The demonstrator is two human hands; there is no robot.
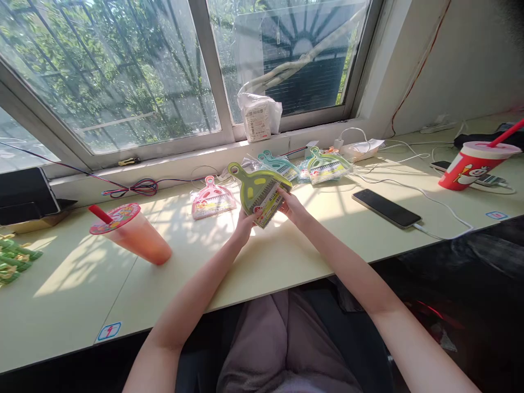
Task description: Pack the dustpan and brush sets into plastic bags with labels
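The left hand (pixel 244 225) and the right hand (pixel 290 205) are both clamped on one green dustpan set (pixel 262 188), the left at its lower left corner and the right at its right side, so each grip is closed on the pack. The set is held up over the counter (pixel 286 262), tilted, with its looped handle pointing up and away to the left and a printed label and a row of dark bristles showing on its face. Just left of the grips, a pink dustpan set (pixel 213 201) lies on the counter in a patch of sunlight. Beyond the right grip, toward the window (pixel 303 60), lie a teal dustpan set (pixel 278 164) and, farther right, a light green dustpan set (pixel 326 165) resting on more teal packs. Straight beyond the grips, a wrapped packet (pixel 258 120) in a clear bag stands on the window sill (pixel 196 159). To the right of the right grip, a dark phone (pixel 387 208) lies flat with a white cable (pixel 442 202) plugged into its near end, and well apart at the far right stands a red cup (pixel 470 166) with a straw. Well to the left of the left grip, a tall cup (pixel 141 237) of orange drink with a patterned lid and a red straw appears tilted in the view.
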